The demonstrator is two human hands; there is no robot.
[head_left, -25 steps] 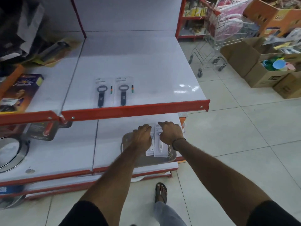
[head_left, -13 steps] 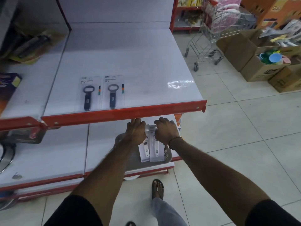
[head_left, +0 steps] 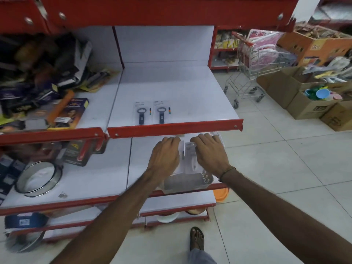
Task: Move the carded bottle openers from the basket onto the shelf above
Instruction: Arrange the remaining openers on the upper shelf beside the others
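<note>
Left hand (head_left: 165,155): grip closed on a carded bottle opener (head_left: 191,157) above the basket (head_left: 185,182).
Right hand (head_left: 209,151): gripped the same cards.
Shelf (head_left: 190,92): held 2 carded openers (head_left: 151,113).

Two carded bottle openers are lying flat on the white shelf (head_left: 190,92), near its red front lip, side by side and just apart. Left shelf opener (head_left: 141,113): dark handle, ring head pointing toward the back, white card. Right shelf opener (head_left: 161,112): same build, same orientation. The grey slotted basket (head_left: 187,182) is sitting on the shelf below, at its front edge. Carded openers in the basket (head_left: 190,157) are standing roughly upright, white cards facing forward, partly hidden; their count is unclear.
</note>
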